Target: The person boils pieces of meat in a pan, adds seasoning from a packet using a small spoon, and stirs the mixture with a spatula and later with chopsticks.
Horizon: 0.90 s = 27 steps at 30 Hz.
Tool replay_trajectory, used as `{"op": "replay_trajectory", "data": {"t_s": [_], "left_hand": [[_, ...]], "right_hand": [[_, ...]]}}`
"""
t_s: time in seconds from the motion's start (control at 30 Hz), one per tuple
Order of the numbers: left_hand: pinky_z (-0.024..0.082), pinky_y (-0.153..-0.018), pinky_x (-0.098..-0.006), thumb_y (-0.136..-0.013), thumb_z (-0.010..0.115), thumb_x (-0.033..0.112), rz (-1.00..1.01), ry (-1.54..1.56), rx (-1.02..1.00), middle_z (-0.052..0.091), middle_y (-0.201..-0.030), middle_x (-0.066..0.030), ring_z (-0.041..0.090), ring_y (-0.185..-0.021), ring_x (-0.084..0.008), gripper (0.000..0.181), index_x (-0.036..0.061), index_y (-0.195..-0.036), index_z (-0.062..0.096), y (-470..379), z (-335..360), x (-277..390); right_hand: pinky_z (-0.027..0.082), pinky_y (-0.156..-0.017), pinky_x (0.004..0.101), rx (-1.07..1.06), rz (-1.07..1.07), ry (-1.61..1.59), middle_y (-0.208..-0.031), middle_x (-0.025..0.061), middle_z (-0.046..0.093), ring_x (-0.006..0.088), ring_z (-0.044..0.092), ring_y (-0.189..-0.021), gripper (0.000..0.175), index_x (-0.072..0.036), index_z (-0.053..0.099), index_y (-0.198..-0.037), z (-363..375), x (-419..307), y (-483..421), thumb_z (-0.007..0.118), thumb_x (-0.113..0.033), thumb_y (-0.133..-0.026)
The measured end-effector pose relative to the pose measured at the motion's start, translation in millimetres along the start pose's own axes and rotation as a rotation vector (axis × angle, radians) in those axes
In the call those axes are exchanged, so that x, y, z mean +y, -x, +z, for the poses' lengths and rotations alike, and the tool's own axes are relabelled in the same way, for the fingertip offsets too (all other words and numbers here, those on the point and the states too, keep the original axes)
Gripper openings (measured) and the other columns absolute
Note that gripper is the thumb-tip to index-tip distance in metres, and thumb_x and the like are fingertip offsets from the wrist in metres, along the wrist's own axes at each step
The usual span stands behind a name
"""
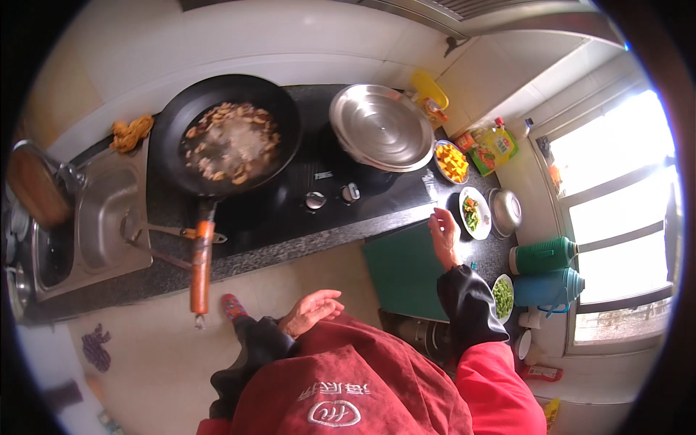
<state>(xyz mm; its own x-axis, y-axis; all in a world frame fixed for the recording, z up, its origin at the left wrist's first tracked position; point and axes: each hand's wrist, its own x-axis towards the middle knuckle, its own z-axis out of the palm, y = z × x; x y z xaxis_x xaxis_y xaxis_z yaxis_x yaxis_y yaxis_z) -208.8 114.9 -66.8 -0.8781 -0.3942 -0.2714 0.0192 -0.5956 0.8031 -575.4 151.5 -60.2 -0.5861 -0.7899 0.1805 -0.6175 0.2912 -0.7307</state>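
My left hand (314,312) hovers in front of my dark red apron (348,375), fingers loosely stretched and nothing in them. Above the front counter edge, my right hand (446,237) is beside a white plate of chopped green and orange vegetables (471,213). Its fingers are slightly bent, and I see nothing held in it. On the left of the black cooktop (283,201) stands a black wok (168,125) with a wooden handle (202,266). Sliced brown pieces (234,141), perhaps meat or mushroom, lie around bubbling, steaming liquid. To its right is a round stainless steel lid or pan (383,128).
A bowl of orange cubes (452,162), a metal bowl (505,212), a dish of chopped greens (503,298) and green (544,255) and blue (546,287) vacuum flasks line the right counter. A spatula (174,230) lies between the sink (111,217) and wok handle. Below is a green panel (405,272).
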Motion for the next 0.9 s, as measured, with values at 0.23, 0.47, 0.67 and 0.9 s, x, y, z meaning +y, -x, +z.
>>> {"op": "replay_trajectory", "data": {"t_s": [0.23, 0.47, 0.67, 0.9], "left_hand": [[0.041, -0.086, -0.0294, -0.086, 0.05, 0.025, 0.055, -0.093, -0.135, 0.056, -0.1, -0.0118, 0.054, -0.093, -0.017, 0.043, -0.0011, -0.119, 0.04, -98, 58, 36], [0.043, -0.082, -0.0279, -0.085, 0.051, 0.029, 0.07, -0.138, -0.2, 0.056, -0.096, -0.0108, 0.054, -0.088, -0.0152, 0.045, -0.0021, -0.116, 0.042, -162, 78, 71], [0.043, -0.081, -0.028, -0.085, 0.051, 0.031, 0.089, -0.14, -0.132, 0.056, -0.097, -0.0105, 0.054, -0.088, -0.0145, 0.046, -0.0009, -0.116, 0.042, -198, 81, 77], [0.042, -0.083, -0.0294, -0.086, 0.049, 0.026, 0.14, -0.103, 0.102, 0.056, -0.1, -0.0119, 0.054, -0.091, -0.017, 0.041, -0.0001, -0.117, 0.042, -231, 93, 84]], "right_hand": [[0.045, -0.065, 0.0287, 0.054, -0.063, -0.132, -0.085, 0.0095, 0.058, 0.0163, 0.056, -0.072, 0.027, -0.002, 0.05, -0.103, -45, 30, -79, 0.055, -0.014, -0.08], [0.046, -0.054, 0.025, 0.071, 0.06, -0.26, -0.085, 0.0097, 0.057, 0.0133, 0.056, -0.066, 0.033, -0.001, 0.049, -0.106, -64, 24, -147, 0.058, -0.017, -0.079], [0.049, -0.052, 0.0263, 0.06, 0.104, -0.168, -0.093, 0.0134, 0.057, 0.0164, 0.059, -0.066, 0.046, 0.002, 0.045, -0.112, -45, 68, -250, 0.061, -0.022, -0.076], [0.049, -0.048, 0.0256, -0.04, 0.157, -0.106, -0.091, 0.0139, 0.055, 0.0166, 0.059, -0.062, 0.047, 0.002, 0.041, -0.116, -11, 90, -340, 0.059, -0.019, -0.078]]}}
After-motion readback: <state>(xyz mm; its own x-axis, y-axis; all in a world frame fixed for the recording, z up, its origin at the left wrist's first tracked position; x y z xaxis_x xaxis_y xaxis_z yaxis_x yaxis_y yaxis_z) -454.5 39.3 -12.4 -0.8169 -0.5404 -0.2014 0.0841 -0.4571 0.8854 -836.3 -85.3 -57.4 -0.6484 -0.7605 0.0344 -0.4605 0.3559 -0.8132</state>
